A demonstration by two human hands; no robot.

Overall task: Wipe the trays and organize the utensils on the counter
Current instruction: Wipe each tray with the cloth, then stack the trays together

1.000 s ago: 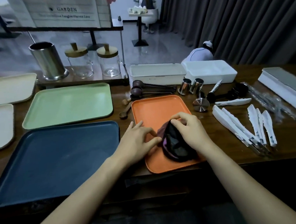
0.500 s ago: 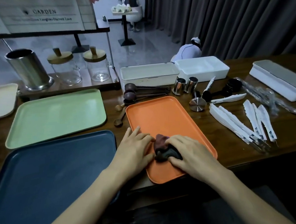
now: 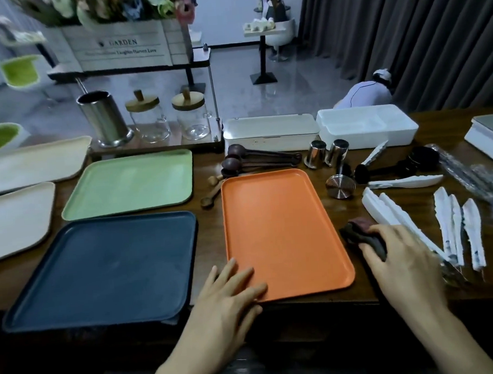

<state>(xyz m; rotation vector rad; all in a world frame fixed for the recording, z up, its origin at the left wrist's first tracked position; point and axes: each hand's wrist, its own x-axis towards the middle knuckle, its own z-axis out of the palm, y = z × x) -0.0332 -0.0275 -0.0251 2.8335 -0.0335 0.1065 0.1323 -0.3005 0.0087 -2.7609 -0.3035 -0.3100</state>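
Observation:
An orange tray [image 3: 280,228] lies in front of me on the wooden counter [image 3: 351,290]. My left hand [image 3: 229,293] rests flat with straight fingers on its near left corner. Just right of the tray, my right hand [image 3: 405,260] lies over a dark balled cloth [image 3: 359,231] on the counter, its fingers curled onto the cloth. A dark blue tray [image 3: 105,269] and a green tray [image 3: 131,183] lie to the left. Wrapped white utensils [image 3: 458,227] are spread at the right, and dark wooden spoons [image 3: 255,160] lie behind the orange tray.
Two cream trays [image 3: 11,215] sit at far left. Behind stand a steel canister [image 3: 103,118], two glass jars [image 3: 150,120], two white boxes [image 3: 366,126], two small steel cups [image 3: 327,152], a round tamper [image 3: 340,186] and black scoops [image 3: 398,167]. A person crouches beyond the counter.
My right hand has carried the cloth off the orange tray onto the counter at its right. My left hand has slid back to the tray's near left corner.

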